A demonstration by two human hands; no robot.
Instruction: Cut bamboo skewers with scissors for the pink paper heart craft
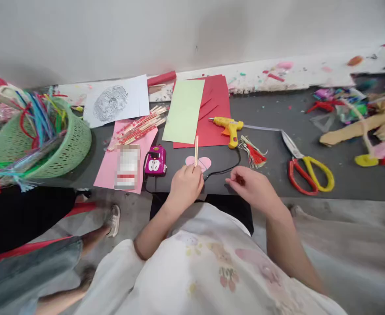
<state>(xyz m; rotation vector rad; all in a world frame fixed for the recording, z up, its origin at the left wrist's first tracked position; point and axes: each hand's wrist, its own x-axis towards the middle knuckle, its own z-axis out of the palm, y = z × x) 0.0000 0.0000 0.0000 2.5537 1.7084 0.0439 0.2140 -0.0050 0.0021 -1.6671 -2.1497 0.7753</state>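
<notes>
My left hand is closed around a pair of thin wooden sticks that stand upright over a pink paper heart at the table's front edge. To the right, my right hand is pinched on something small and reddish that I cannot make out. A yellow glue gun lies just behind the hands, its black cord running forward between them. A red tassel lies near the right hand.
Green paper lies on red paper. Red-and-yellow scissors sit right. A magenta power socket, pink paper with sticks, a drawing and a green basket are left. Another person's legs stand lower left.
</notes>
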